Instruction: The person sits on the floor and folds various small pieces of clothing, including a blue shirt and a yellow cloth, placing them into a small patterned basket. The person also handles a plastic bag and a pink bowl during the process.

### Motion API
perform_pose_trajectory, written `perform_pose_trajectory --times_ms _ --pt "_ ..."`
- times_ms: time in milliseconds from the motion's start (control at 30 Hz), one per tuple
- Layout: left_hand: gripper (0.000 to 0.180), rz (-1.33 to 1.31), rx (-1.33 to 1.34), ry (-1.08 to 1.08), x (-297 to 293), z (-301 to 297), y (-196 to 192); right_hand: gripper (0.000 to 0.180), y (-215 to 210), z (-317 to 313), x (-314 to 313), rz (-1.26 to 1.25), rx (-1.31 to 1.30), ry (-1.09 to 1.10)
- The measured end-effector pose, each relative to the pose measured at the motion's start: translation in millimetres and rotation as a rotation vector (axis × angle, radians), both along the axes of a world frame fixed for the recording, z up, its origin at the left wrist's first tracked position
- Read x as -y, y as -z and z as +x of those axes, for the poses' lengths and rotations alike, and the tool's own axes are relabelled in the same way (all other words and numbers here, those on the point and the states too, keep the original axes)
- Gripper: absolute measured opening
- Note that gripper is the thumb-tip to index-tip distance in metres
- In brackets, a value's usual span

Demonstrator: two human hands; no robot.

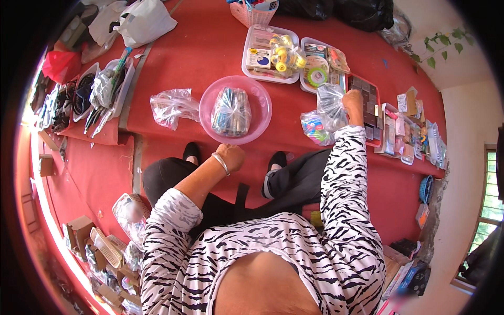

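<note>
On a raised red-covered ledge (173,58), a clear plastic bag of dark, slender items (331,100) is held at the right, above the left edge of a shallow red plastic tray (374,143) of dark square boxes. For steady handling, the bag is best kept gathered near its top, with its weight hanging low, and lifted clear of the tray's edge so that the thin film is not snagged or the boxes dragged. The right hand (355,102) is closed in a fist, with the bag's film gripped in it. The left hand (231,157) is held at the near side of a round pink plastic bowl (261,118), its fingers curled under; whether the rim is touched or pinched cannot be told. In the bowl, left of centre, a clear bag packed with slim stick-like items (231,113) is seated. A crumpled clear plastic bag (176,107) is set just left of the bowl, and a small clear bag of bright blue, pink and green items (313,128) is partly overlapped by the held bag.
</note>
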State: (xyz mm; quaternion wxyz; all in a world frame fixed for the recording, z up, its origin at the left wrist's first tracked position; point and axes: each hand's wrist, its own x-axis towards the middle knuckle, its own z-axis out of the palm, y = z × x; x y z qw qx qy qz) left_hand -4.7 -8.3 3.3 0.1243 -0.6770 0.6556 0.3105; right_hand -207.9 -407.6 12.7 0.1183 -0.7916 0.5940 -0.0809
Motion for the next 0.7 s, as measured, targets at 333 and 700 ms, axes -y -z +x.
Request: perform_pose_trajectory --times_ms 333,700 --pt "0.020 0.027 0.030 0.041 -5.8 2.9 4.5 0.008 -42.0 81.2 -95.6 0.947 0.967 -0.239" --pt "0.015 -0.127 -0.032 0.005 -17.0 9.0 26.0 0.004 6.4 159.3 -161.7 1.107 0.947 -0.349"
